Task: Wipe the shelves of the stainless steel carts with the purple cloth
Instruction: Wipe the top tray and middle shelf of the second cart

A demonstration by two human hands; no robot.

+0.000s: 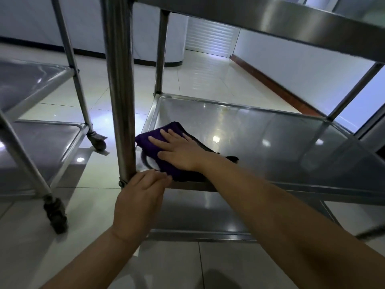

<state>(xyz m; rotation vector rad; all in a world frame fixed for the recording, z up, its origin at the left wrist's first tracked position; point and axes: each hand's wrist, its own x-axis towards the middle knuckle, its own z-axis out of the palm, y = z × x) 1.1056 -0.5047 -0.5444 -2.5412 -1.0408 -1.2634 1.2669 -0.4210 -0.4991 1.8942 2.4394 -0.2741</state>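
Steel post (119, 90) (second cart (37, 84) beside) crowds cloth (154, 142).

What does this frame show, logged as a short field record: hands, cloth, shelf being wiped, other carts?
right hand: right hand pressed flat on the purple cloth, fingers straight
left hand: left hand rests at the shelf's front edge beside the cart post, fingertips touching the cloth
cloth position: near left corner of the middle shelf
other cart: second steel cart stands to the left on casters
floor: pale tiles
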